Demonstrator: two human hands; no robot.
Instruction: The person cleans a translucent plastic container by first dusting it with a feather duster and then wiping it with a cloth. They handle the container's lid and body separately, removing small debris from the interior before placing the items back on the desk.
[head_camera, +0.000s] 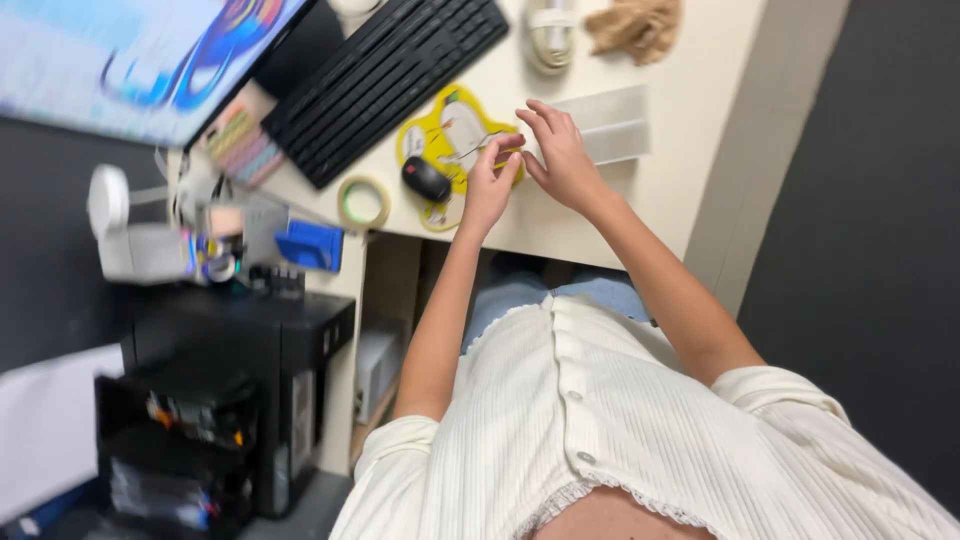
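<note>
— Translucent plastic, that strip (600, 125) on the desk (690, 90); do we hold it?
— Our right hand (560, 160) pinches its near end. Our left hand (490, 185) meets it there, fingers curled; what it grips, we cannot tell.
— Nearby?
— A black mouse (426, 178) on a yellow pad (425, 140), tape roll (362, 203), keyboard (385, 75).

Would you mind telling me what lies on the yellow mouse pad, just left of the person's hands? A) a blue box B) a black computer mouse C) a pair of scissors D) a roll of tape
B: a black computer mouse rests on the yellow mouse pad, close to the left hand; the roll of tape lies off the pad on the desk.
</note>
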